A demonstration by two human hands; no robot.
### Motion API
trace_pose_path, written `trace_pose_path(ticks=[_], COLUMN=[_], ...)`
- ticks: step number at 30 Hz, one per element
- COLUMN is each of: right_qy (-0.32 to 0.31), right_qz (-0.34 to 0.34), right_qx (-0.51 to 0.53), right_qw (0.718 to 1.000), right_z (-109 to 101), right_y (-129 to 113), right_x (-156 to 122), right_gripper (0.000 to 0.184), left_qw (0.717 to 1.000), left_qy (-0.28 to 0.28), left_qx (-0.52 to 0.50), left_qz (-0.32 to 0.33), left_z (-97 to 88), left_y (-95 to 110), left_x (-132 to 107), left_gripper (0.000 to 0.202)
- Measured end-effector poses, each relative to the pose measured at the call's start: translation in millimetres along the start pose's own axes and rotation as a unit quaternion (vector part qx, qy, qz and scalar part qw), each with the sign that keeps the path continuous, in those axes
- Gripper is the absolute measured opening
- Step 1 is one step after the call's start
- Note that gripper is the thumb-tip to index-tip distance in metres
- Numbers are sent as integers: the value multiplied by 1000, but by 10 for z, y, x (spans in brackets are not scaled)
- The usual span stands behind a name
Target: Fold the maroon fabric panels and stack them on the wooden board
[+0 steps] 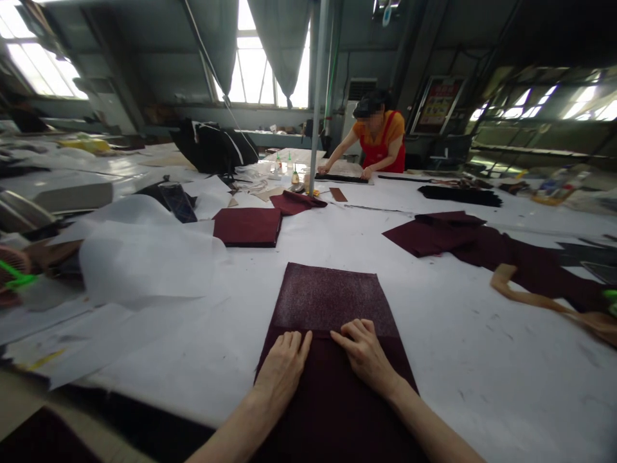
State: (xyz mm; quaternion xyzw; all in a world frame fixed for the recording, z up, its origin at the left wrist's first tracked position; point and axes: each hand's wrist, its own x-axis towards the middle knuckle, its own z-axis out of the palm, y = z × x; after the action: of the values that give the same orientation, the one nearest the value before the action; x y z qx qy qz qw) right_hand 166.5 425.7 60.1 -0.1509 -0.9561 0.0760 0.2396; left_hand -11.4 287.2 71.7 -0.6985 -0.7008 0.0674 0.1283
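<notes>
A dark maroon fabric piece [328, 302] lies flat on the white table [448, 321] right in front of me. Its far half looks lighter and grainy, its near half darker, with a fold line between them. My left hand [284, 370] rests flat on the darker part, fingers stretched toward the fold. My right hand [364, 350] lies beside it on the same fold line, fingers extended and pressing down. Neither hand holds anything.
A stack of maroon pieces [247, 226] sits beyond, with more maroon cloth [482, 244] and a tan strip [535, 296] at right. White paper sheets [144, 257] curl at left. A person in an orange top [380, 141] works at the table's far end beside a pole [318, 90].
</notes>
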Motion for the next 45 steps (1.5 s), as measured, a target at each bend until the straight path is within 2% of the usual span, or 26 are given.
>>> trace_pose_path(ticks=[5,12,17,23,28,33,39,45], right_qy=[11,8,17,19,28,24,23,18], right_qz=[-6,0,-2,9,16,24,29,25], right_qx=[-11,-18,-27,-35,-56,-57,-57,-46], right_qw=[1000,1000,999,999,998,998,998,998], right_z=[-53,-129,-167,-222,-293,-370,-416,-403], right_y=[62,102,145,215,280,352,419,450], right_x=[-66,-129,-184,-277,-358,-447,-532,-555], right_gripper=[33,32,29,28,27,28,28,28], left_qw=[999,1000,998,998,996,997,995,997], left_qy=[34,12,49,36,72,48,62,32], left_qx=[-6,-11,-16,-3,-8,-5,-30,-30], left_qz=[28,14,47,44,61,61,66,64], left_z=[34,-64,-19,-29,-23,-91,-94,-159], left_y=[44,172,235,349,429,529,613,736], left_x=[43,148,196,251,304,354,410,516], left_gripper=[52,56,53,57,53,61,55,58])
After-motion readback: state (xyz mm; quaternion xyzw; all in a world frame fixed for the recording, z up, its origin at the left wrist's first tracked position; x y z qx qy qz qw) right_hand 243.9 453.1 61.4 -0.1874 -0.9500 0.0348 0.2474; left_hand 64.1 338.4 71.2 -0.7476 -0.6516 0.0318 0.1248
